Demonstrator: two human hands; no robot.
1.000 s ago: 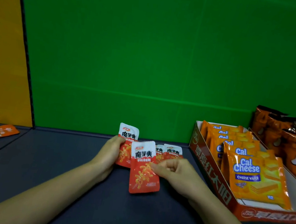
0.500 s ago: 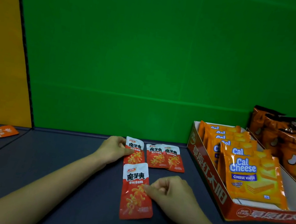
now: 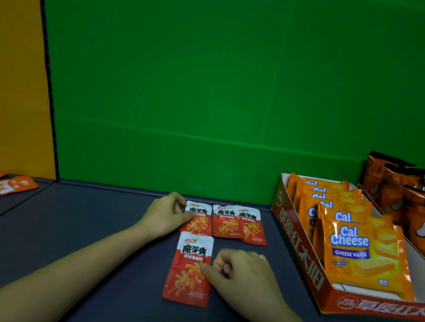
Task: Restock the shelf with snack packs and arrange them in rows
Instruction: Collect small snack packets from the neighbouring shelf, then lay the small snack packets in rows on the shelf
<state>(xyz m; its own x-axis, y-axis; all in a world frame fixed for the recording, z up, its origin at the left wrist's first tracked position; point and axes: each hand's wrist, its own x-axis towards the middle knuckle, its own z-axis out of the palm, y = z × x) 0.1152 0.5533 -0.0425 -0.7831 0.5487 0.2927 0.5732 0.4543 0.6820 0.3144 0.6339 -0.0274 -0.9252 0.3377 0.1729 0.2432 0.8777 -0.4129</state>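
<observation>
Head view: the left hand (image 3: 166, 216) pins a back-row red snack pack (image 3: 198, 218); the right hand (image 3: 241, 278), loosely curled, fingertips the front pack (image 3: 190, 268) flat on the shelf (image 3: 82, 237). Next: square it under the row.

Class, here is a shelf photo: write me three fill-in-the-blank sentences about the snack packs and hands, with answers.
1. The red snack packs on the shelf number ____.
2. The right hand touches the front pack, which lies ____ on the shelf.
3. The Cal Cheese wafers stand in a ____ box.

Answers: four; flat; cardboard
</observation>
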